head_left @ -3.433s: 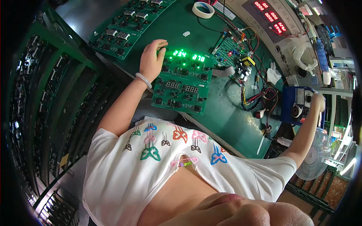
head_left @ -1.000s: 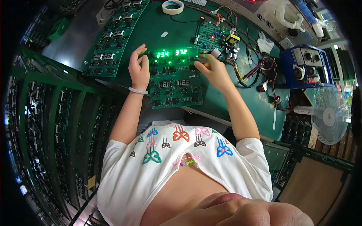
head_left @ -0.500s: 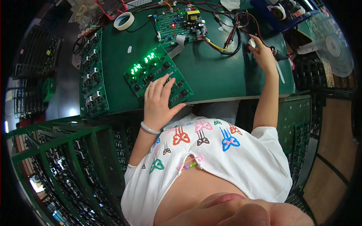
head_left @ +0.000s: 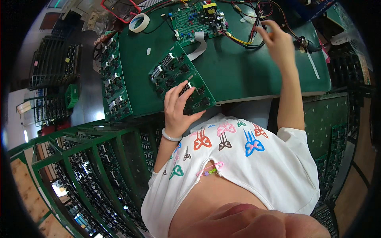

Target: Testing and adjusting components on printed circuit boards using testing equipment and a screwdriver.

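My left hand (head_left: 176, 107) lies over the near part of a green display circuit board (head_left: 160, 85). Its fingers are spread across the surface, with the thumb apart at the lower edge. The digit displays (head_left: 168, 59) on this board are dark. A white ribbon cable (head_left: 199, 47) joins it to a larger green circuit board (head_left: 194, 23) carrying a yellow transformer (head_left: 210, 8). At the right my right hand (head_left: 279, 41) hovers by a bundle of wires (head_left: 252, 44), slightly blurred. Its thumb and forefinger look apart near red connectors, and nothing clear shows between them.
A row of display boards (head_left: 115, 79) stands along the table's left side. A tape roll (head_left: 139, 23) and a red multimeter (head_left: 119, 10) are at the back left. A thick black cable connector (head_left: 311, 44) lies at the right. Green racks (head_left: 79, 154) of boards stand below left.
The board's green digits and the larger board's red light have gone out. My right hand has moved from a small white-and-dark item up to the wires. My left hand stays on the board.
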`<action>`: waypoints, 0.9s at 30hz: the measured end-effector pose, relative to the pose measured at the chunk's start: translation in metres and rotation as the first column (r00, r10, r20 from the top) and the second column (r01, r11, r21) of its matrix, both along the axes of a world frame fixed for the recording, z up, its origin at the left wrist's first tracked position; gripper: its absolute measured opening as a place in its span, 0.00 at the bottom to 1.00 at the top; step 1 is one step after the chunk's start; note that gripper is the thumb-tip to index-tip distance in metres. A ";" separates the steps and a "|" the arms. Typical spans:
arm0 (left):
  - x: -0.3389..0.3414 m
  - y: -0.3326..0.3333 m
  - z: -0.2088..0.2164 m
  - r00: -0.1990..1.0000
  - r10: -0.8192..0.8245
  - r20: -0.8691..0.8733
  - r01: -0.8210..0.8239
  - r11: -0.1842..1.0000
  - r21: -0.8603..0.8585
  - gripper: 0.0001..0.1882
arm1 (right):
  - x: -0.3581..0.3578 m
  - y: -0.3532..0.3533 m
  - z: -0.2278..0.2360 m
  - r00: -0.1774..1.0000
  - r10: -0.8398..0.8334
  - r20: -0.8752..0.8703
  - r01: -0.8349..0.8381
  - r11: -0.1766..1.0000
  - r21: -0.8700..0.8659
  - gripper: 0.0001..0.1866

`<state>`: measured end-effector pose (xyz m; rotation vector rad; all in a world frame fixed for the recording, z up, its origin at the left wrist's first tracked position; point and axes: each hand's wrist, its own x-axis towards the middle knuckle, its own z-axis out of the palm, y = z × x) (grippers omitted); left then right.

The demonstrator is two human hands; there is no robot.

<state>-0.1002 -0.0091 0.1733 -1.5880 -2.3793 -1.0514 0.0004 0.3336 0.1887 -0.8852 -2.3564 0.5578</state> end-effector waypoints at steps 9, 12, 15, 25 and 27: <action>0.010 0.005 0.001 0.967 -0.199 -0.161 0.208 0.977 0.045 0.31 | -0.043 -0.115 0.015 0.837 0.479 -0.265 -0.542 0.654 -0.528 0.29; 0.008 0.007 -0.007 0.953 -0.219 -0.212 0.234 0.971 0.050 0.26 | -0.042 -0.116 0.008 0.841 0.440 -0.315 -0.541 0.670 -0.509 0.31; 0.002 0.003 -0.012 0.947 -0.229 -0.224 0.256 0.962 0.096 0.28 | -0.050 -0.121 0.003 0.799 0.477 -0.365 -0.599 0.679 -0.425 0.31; 0.005 0.006 -0.011 0.937 -0.283 -0.204 0.314 0.939 0.139 0.34 | -0.042 -0.116 0.003 0.757 0.554 -0.345 -0.653 0.628 -0.423 0.25; 0.006 0.009 -0.014 0.944 -0.306 -0.122 0.322 0.936 0.145 0.29 | -0.038 -0.113 -0.001 0.773 0.533 -0.344 -0.633 0.608 -0.479 0.27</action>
